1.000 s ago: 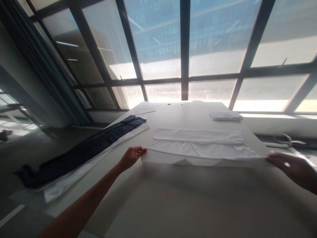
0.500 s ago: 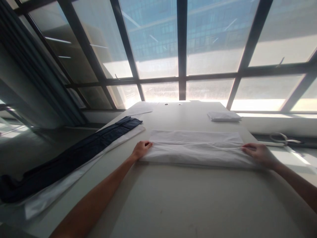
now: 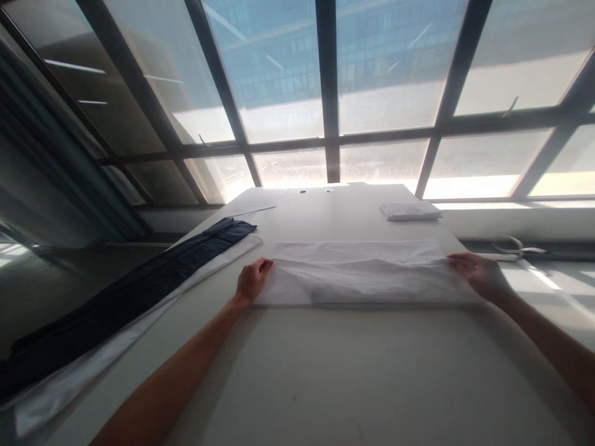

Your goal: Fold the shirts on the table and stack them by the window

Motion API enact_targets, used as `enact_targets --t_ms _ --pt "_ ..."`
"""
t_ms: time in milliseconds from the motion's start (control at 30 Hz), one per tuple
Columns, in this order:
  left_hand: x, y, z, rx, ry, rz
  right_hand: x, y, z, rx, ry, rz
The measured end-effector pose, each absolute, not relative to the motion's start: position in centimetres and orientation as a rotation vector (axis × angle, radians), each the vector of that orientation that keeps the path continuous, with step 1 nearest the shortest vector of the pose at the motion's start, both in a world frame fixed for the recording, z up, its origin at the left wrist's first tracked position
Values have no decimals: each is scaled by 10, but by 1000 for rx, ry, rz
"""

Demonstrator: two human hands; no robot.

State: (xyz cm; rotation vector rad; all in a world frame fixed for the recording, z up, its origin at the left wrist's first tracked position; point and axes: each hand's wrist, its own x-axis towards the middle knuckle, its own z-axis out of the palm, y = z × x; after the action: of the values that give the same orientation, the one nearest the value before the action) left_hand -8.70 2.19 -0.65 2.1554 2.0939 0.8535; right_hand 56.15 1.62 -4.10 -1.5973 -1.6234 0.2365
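Note:
A white cloth (image 3: 357, 279), folded into a long wide strip, lies across the table in front of me. What garment or sheet it is, I cannot tell. Its left end is pinched between the thumb and fingers of my left hand (image 3: 253, 279). At the opposite end my right hand (image 3: 478, 275) grips the cloth's edge, fingers together. The upper layer stretches between both hands, with shallow creases along it and a fold line behind.
Dark navy trousers (image 3: 139, 291) lie over a white cloth (image 3: 88, 371) along the left edge of the white table (image 3: 297, 371). A folded white bundle (image 3: 411, 212) sits at the back right. Tall windows (image 3: 381, 68) stand beyond, and a curtain (image 3: 60, 142) hangs left.
The upper layer's edge, held in both hands, has moved slightly away from me, and the cloth's middle looks flatter. The whole view has shifted a little, so the surroundings appear further left.

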Motion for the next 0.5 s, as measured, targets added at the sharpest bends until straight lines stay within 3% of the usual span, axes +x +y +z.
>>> enact_targets --t_ms 367,500 --pt "-88 38 7 2182 2037 404 564 35 -59 -1645 -1757 226" --pt "-51 19 24 2431 2155 532 561 33 -58 -1654 -1767 212"
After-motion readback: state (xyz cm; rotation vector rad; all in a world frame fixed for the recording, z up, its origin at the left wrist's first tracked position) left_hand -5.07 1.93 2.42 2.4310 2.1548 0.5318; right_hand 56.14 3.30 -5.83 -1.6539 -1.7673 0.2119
